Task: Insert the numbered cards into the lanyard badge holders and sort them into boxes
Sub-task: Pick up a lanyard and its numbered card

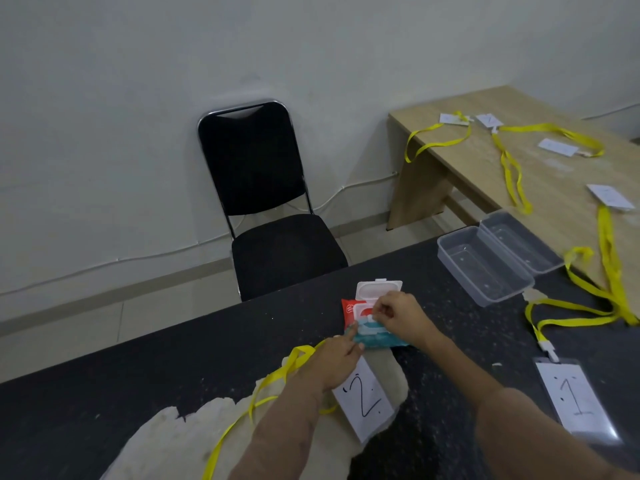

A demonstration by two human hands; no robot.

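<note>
Card 2 [362, 398], at 6 o'clock of the wipes pack [367, 337]: likely light, bendy, best pinched edgewise. Pack's pressed flat-fingered by left hand [337, 362], pinched by right hand [398, 317].

I see my left hand [341, 362] pressing wipes pack [377, 341] on dark desk [207, 358], right hand [401, 317] pinching at its opening
</note>
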